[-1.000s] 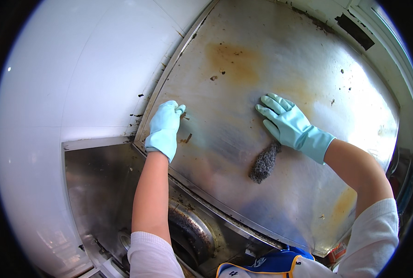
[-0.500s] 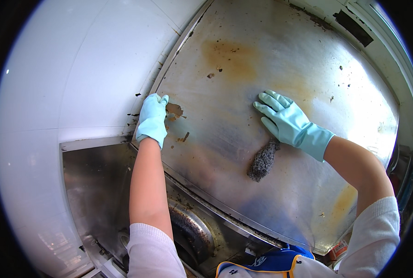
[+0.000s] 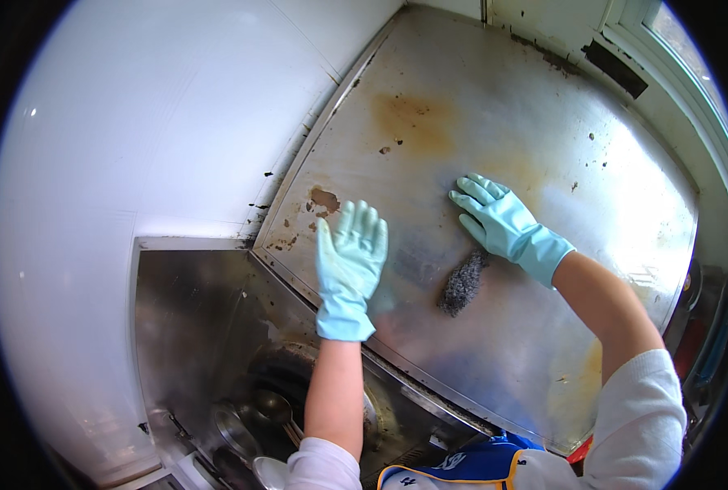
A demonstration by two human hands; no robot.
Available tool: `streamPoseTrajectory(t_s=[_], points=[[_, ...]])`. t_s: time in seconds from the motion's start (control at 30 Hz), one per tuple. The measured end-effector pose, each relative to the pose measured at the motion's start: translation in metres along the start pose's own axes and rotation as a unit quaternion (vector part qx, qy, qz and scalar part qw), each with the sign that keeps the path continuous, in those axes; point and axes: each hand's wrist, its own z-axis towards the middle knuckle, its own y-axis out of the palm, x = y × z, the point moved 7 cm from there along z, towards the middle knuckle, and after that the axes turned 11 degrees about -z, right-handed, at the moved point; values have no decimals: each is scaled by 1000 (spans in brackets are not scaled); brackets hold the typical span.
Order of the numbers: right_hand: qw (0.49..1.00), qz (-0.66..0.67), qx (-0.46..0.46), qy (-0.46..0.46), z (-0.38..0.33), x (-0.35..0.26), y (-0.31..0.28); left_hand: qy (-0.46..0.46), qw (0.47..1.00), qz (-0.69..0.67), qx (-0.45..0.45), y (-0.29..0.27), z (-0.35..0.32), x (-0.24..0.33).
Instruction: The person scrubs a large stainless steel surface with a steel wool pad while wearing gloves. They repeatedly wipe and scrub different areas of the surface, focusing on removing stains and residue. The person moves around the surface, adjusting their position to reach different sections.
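Both hands wear pale blue rubber gloves and lie flat against a large stainless steel panel (image 3: 543, 163) that stands tilted behind a steel sink (image 3: 209, 327). The left hand (image 3: 349, 260) is spread wide open, palm on the metal near the panel's lower left edge, fingers pointing up; it holds nothing. A brown rust-like stain (image 3: 324, 198) sits just above and to the left of its fingertips, close to the panel's left edge. The right hand (image 3: 499, 220) is also open with fingers splayed, pressed to the middle of the panel and gripping nothing. A grey steel-wool scrubber (image 3: 462, 282) clings to the panel just below the right hand, near the heel of the palm; whether they touch is hard to tell. The scrubber's long axis runs from upper right to lower left, roughly in line with the right forearm. It lies between the two hands, clearly nearer the right one. A larger orange-brown patch (image 3: 413, 122) marks the panel toward its upper left.
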Motion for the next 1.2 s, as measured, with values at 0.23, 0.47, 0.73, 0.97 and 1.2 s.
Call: streamPoseTrajectory(t_s=[0.23, 0.47, 0.73, 0.97, 1.2], points=[[999, 8, -46, 28, -1, 2, 7, 230, 732, 629, 126, -42, -55, 9], [974, 188, -21, 121, 13, -24, -11, 453, 234, 853, -110, -22, -103, 11], [926, 200, -183, -264, -24, -105, -25, 379, 174, 907, -62, -30, -96, 4], [929, 47, 20, -367, 15, -111, 25, 316, 177, 932, -34, -40, -88, 5], [970, 204, -69, -116, 161, -151, 98, 295, 191, 936, -20, -42, -87, 8]])
